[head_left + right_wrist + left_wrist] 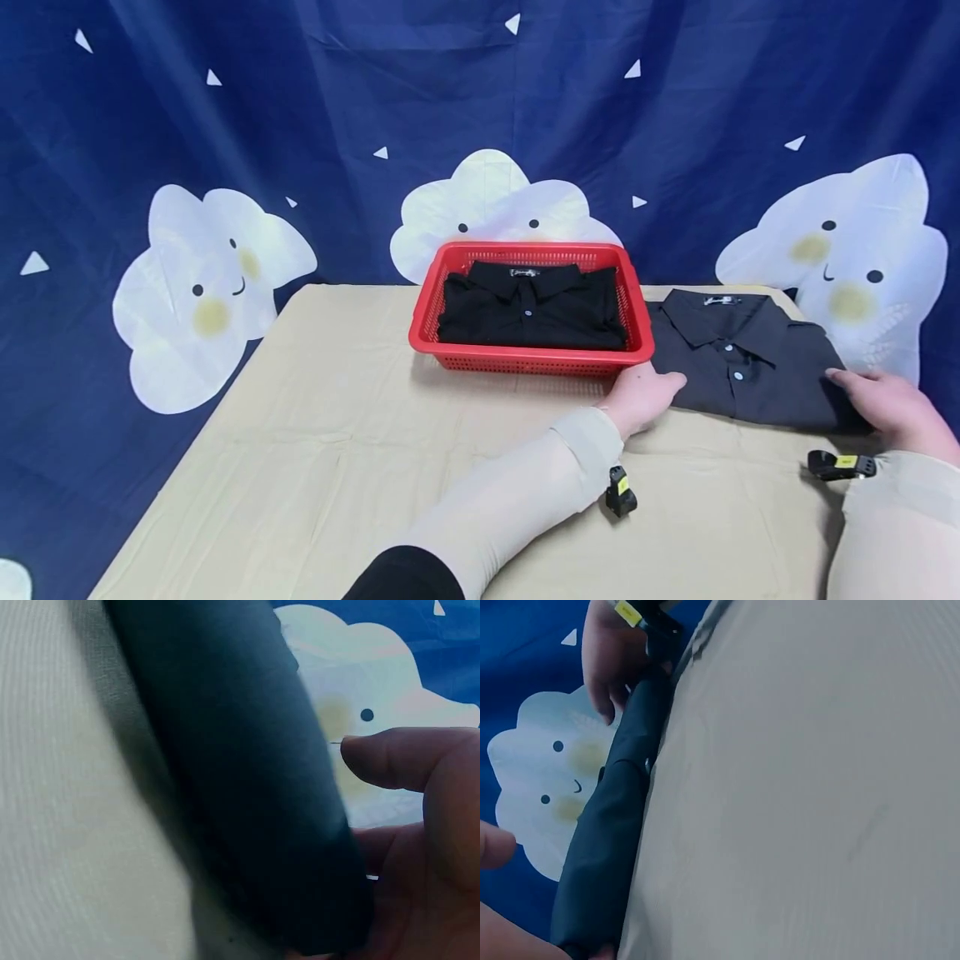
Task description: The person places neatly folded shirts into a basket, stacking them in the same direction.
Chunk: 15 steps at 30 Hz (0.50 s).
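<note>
A folded dark polo-style shirt (783, 362) with a collar and pale buttons lies at the right, between both hands. My left hand (641, 396) is at its left end, below the basket's corner; a fingertip shows under the shirt (604, 877) in the left wrist view, the thumb standing apart. At the other end is my right hand (896, 408). In the right wrist view its fingers reach beneath the shirt's edge (255, 787), the thumb (382, 757) raised clear of the cloth. Most of the fingers on both hands are hidden.
Left of this shirt stands a red plastic basket (532, 358) holding another folded black shirt (495, 312). Its right side overlaps the loose shirt's left end in view. A beige covered table (337, 467) lies below; a blue cloud-print curtain (337, 108) hangs behind.
</note>
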Tool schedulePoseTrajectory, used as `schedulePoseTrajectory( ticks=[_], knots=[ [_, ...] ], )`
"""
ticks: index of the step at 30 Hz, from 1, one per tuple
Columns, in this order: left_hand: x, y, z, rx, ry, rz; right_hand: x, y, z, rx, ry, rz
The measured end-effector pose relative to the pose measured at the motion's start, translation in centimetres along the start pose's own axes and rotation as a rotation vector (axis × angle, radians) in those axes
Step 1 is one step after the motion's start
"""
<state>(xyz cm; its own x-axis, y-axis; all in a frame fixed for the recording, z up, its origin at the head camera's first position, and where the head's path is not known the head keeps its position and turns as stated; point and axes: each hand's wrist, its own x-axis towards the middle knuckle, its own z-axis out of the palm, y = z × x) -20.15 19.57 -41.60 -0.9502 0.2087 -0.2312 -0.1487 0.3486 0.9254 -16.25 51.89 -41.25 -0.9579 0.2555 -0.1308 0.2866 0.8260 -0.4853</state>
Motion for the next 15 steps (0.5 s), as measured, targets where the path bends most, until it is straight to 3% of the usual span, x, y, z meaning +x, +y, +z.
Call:
schedulePoseTrajectory(
  ticks=[2, 7, 12, 15],
  knots=[
    [0.2, 0.1, 0.4, -0.04, 0.025, -0.013, 0.0, 0.0, 0.1, 0.003, 0.001, 0.021],
    [0.5, 0.3, 1.2, -0.098, 0.085, 0.035, 0.0, -0.2, 0.3, 0.039, 0.029, 0.038],
    [0.6, 0.0, 2.0, -0.143, 0.176, 0.039, 0.2, -0.6, 0.4, 0.159, 0.041, 0.075],
    [0.8, -0.3, 2.2, -0.197, 0.236, 0.081, 0.3, -0.8, 0.6, 0.243, 0.036, 0.078]
  ],
)
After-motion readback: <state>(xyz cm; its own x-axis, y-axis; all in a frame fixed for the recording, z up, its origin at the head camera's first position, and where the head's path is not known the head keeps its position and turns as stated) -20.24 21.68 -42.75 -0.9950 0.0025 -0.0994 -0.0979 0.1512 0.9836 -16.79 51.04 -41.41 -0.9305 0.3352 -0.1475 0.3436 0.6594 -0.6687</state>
